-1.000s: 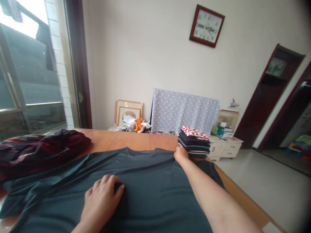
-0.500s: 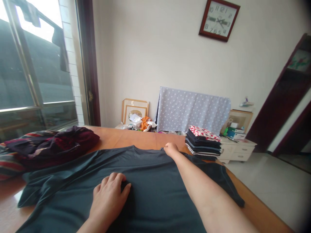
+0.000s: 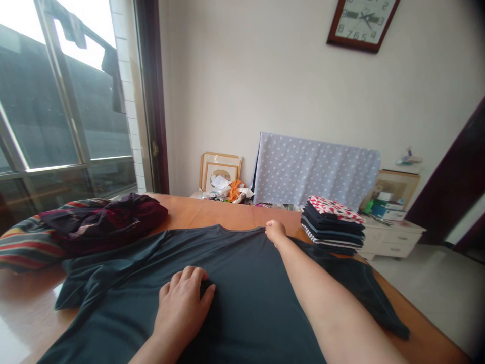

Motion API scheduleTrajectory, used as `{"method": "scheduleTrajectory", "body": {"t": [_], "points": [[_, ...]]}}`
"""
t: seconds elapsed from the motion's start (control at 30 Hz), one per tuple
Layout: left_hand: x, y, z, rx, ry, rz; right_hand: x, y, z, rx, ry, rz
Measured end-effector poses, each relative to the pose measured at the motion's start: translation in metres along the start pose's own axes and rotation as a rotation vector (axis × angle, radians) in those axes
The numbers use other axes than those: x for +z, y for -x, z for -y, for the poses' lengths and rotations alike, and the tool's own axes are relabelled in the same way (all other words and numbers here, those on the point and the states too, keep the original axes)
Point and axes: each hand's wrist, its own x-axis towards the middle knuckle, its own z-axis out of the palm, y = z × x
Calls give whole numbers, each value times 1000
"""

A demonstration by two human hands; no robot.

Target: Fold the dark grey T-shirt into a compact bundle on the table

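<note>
A dark grey-green T-shirt lies spread over the wooden table, its neckline toward the far edge and a sleeve out to each side. My right hand is closed on the shirt's far edge, at the right end of the neckline, with the arm stretched across the cloth. Nearer to me, my left hand rests on the shirt's middle. Its fingers are slightly bent and the thumb stands apart from them; no cloth shows gripped there.
Folded clothes form a stack at the table's right far side. Crumpled dark red and striped clothes lie at the left. Beyond the wooden table are a polka-dot cloth, framed pictures and a white cabinet.
The camera view has turned slightly left and down, so everything sits further right. Both hands keep their places on the shirt, and the shirt shows little change.
</note>
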Motion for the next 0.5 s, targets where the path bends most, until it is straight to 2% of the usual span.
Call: {"method": "scheduleTrajectory", "body": {"t": [0.23,0.5], "points": [[-2,0,-2,-13,-21,21,-8,11,16,-69,-20,22],[-1,0,0,1,-15,-3,11,29,68,-307,41,196]]}}
